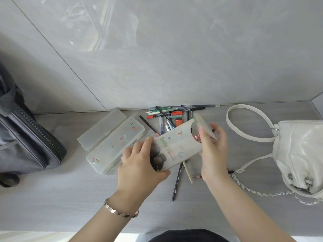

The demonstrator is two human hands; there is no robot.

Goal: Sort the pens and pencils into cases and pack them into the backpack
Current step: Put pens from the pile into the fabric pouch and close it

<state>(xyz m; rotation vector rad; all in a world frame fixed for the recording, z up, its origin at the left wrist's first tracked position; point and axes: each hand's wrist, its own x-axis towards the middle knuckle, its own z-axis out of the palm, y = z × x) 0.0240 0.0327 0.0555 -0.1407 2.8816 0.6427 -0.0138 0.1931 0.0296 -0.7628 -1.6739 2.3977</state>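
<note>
Head view: soft translucent pouch (174, 147) was held over the middle of the tabletop (70, 198).
Left hand (139, 165) gripped its rounded end, right hand (213, 147) pinched its flap; slim pens (173, 113) lay heaped at the far edge.

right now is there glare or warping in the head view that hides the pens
Head view: glare sits only on the glossy grey wall tiles, clear of the loose pile of pens and pencils, which reads sharp; the frosted plastic pouch veils its contents; wide-angle warp stretches the edges; light soft, shadows faint.
</note>
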